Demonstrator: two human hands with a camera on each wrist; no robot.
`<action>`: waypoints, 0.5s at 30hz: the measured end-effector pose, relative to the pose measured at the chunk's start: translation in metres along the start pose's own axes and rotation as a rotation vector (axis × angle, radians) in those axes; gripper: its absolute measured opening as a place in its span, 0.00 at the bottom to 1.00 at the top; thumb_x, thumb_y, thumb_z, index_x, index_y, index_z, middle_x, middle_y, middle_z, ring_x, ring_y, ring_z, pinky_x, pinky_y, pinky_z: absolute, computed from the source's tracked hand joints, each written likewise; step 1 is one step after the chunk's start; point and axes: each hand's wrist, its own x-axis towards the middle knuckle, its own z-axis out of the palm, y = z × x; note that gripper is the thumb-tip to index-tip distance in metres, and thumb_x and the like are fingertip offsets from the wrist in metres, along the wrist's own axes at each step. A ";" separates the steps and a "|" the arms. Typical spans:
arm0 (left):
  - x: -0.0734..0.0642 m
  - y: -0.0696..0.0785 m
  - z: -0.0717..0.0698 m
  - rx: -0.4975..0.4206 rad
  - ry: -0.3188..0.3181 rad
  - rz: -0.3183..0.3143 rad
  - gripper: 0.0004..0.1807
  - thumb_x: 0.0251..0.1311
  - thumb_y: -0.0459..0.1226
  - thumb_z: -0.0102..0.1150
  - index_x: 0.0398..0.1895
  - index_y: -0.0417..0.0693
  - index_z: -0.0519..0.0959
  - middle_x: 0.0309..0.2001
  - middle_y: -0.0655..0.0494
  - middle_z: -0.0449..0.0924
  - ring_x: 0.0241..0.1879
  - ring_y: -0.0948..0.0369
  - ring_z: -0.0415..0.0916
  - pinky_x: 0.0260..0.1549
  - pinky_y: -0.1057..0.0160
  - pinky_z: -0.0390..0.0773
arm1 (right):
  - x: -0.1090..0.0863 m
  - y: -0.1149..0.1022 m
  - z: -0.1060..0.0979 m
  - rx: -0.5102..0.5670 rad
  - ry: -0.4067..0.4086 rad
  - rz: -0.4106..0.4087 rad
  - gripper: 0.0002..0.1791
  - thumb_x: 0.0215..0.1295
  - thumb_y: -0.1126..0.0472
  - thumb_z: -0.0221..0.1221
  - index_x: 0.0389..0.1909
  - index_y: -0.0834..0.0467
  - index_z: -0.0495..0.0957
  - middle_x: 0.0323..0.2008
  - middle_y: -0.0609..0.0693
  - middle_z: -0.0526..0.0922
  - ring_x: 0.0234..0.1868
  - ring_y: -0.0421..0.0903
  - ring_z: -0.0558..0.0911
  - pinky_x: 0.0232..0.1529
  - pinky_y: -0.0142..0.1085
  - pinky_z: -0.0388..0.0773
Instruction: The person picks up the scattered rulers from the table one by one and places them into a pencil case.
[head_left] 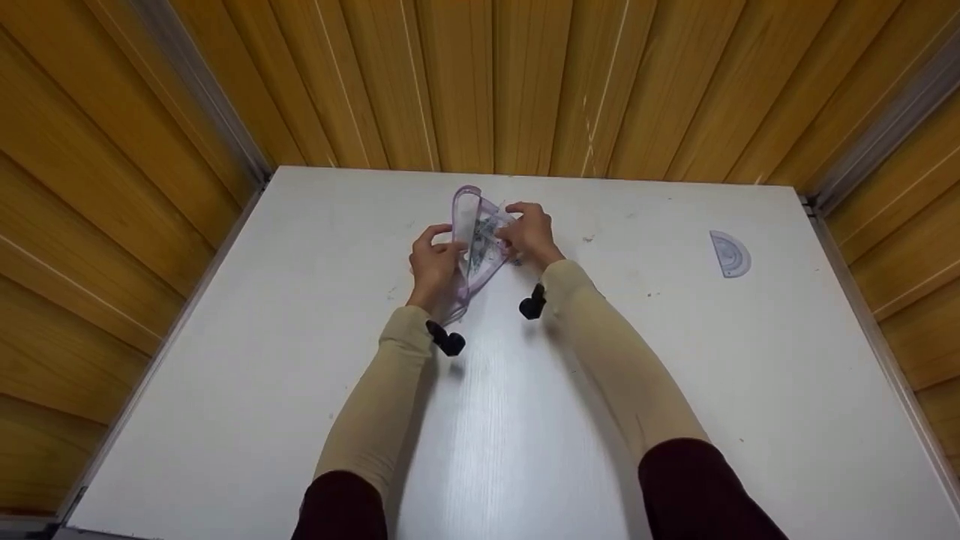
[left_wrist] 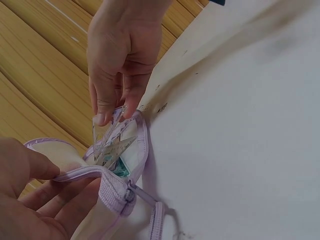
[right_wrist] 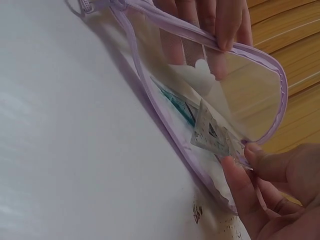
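Observation:
A see-through pencil pouch point(head_left: 466, 214) with lilac zip edging stands unzipped near the table's back edge. My left hand point(head_left: 435, 262) pinches one side of its mouth between thumb and fingers, as the right wrist view also shows. At the opposite end of the opening, my right hand point(head_left: 531, 231) pinches a clear plastic set square point(right_wrist: 212, 132) between thumb and fingers. That set square is tilted, partly inside the pouch, its far end covered by the fingertips. Deeper in the pouch lies a teal-edged flat piece point(right_wrist: 180, 105). The zip pull point(left_wrist: 145, 196) hangs at the near end.
On the right of the white table point(head_left: 337, 360) lies a clear half-round protractor point(head_left: 731, 255). Wood-panelled walls point(head_left: 517, 90) rise behind and at both sides. Small dark marks point(right_wrist: 198, 212) dot the tabletop beside the pouch.

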 end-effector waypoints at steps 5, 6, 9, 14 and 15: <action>0.001 0.000 -0.001 0.029 0.005 0.031 0.19 0.66 0.33 0.63 0.61 0.49 0.79 0.41 0.50 0.89 0.37 0.57 0.85 0.34 0.63 0.77 | -0.002 -0.002 0.008 -0.021 0.004 -0.007 0.29 0.65 0.65 0.69 0.67 0.54 0.76 0.36 0.53 0.85 0.24 0.43 0.82 0.24 0.35 0.78; 0.001 0.000 -0.001 0.029 0.005 0.033 0.19 0.67 0.33 0.63 0.60 0.49 0.79 0.41 0.50 0.89 0.37 0.57 0.85 0.33 0.63 0.77 | -0.002 -0.003 0.009 -0.023 0.000 -0.006 0.29 0.65 0.65 0.69 0.67 0.54 0.77 0.37 0.53 0.85 0.24 0.44 0.82 0.24 0.34 0.78; 0.000 0.000 -0.002 0.029 0.003 0.026 0.19 0.66 0.33 0.64 0.60 0.49 0.79 0.40 0.51 0.89 0.36 0.57 0.85 0.33 0.63 0.77 | -0.003 -0.004 0.013 -0.016 -0.023 -0.004 0.27 0.66 0.66 0.68 0.66 0.55 0.77 0.41 0.53 0.83 0.29 0.44 0.82 0.26 0.34 0.79; 0.000 0.001 -0.002 0.036 0.000 0.021 0.21 0.66 0.33 0.64 0.62 0.47 0.78 0.41 0.50 0.89 0.36 0.57 0.84 0.33 0.63 0.76 | -0.002 -0.004 0.017 -0.026 -0.045 0.005 0.25 0.67 0.66 0.66 0.65 0.57 0.78 0.46 0.54 0.81 0.35 0.46 0.83 0.29 0.33 0.80; 0.000 0.001 -0.002 0.034 0.000 0.018 0.21 0.66 0.33 0.64 0.62 0.47 0.78 0.41 0.50 0.89 0.36 0.57 0.84 0.32 0.63 0.76 | -0.001 -0.004 0.018 -0.028 -0.041 0.007 0.24 0.66 0.65 0.67 0.64 0.58 0.79 0.47 0.54 0.81 0.35 0.46 0.83 0.28 0.33 0.80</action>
